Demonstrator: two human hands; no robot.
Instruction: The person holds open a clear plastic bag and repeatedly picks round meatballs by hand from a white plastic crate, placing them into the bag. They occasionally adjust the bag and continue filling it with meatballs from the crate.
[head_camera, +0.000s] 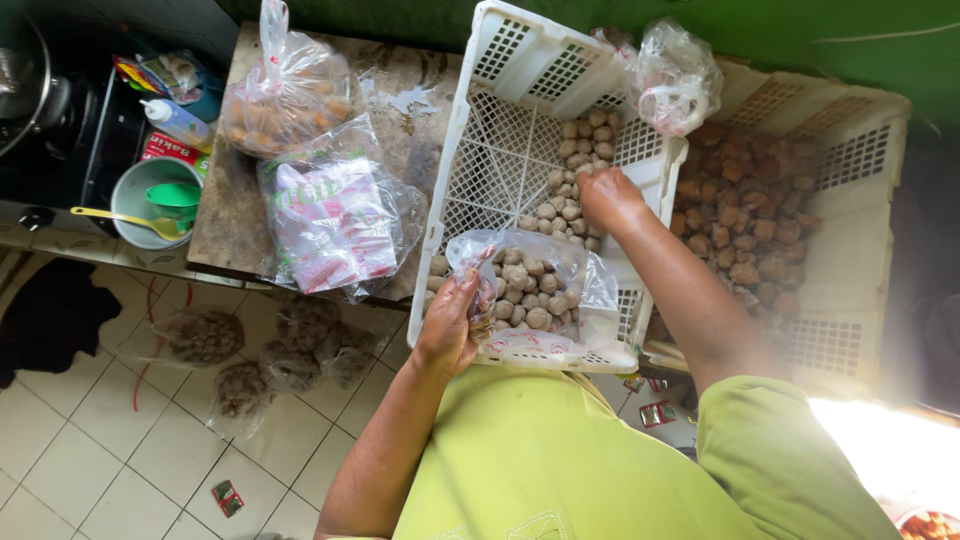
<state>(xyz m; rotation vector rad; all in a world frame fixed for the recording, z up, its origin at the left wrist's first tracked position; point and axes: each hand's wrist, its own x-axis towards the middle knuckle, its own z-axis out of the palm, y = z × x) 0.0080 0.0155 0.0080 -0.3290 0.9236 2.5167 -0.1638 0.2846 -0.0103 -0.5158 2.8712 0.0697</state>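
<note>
Left hand (450, 325) grips the plastic bag (545, 290) open — right hand (608, 198) clutches meatballs (585, 140).

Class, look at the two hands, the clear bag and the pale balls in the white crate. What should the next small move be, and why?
Probably bring the right hand across to drop its balls into the bag. That hand is down among the loose pile in the white crate, while the left hand holds the bag by its edge, partly filled, with its mouth toward the pile.

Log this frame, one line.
left hand: holds clear bag open | right hand: grabbing meatballs | white crate
</note>
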